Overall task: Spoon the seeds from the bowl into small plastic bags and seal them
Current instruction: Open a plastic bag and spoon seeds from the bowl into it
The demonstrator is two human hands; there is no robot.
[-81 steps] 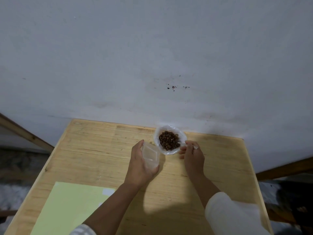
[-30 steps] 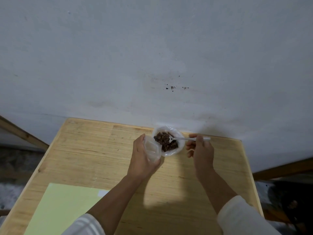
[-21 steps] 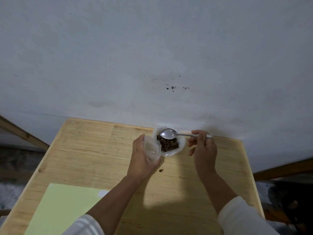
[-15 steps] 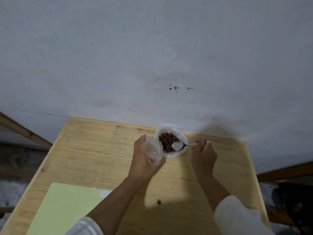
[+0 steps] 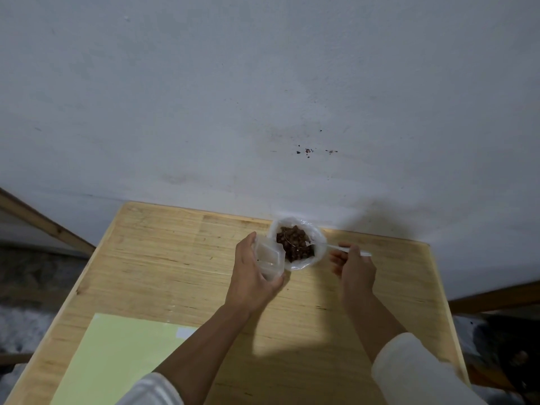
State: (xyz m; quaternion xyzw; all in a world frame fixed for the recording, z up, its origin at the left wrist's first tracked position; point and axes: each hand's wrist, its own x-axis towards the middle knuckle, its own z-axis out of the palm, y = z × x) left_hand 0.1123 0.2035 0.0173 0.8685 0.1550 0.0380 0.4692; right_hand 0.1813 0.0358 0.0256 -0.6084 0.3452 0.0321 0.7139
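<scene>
A white bowl (image 5: 319, 252) lined with clear plastic stands at the far edge of the wooden table (image 5: 163, 258), full of brown seeds (image 5: 293, 244). My left hand (image 5: 251, 276) holds a small clear plastic bag (image 5: 270, 257) upright, mouth open, right beside the bowl's left rim. My right hand (image 5: 355, 267) grips the handle of a metal spoon (image 5: 336, 247), whose head is dipped into the seeds at the bowl's right side.
A pale yellow-green sheet of paper (image 5: 117, 358) lies at the table's near left. A white wall (image 5: 263, 97) rises directly behind the table. Wooden rails (image 5: 43, 223) slant on both sides beyond the table edges.
The spoon went from lifted above the bowl down into the seeds at the right side. A seed dropped onto the table earlier is no longer seen. The bag stays beside the bowl.
</scene>
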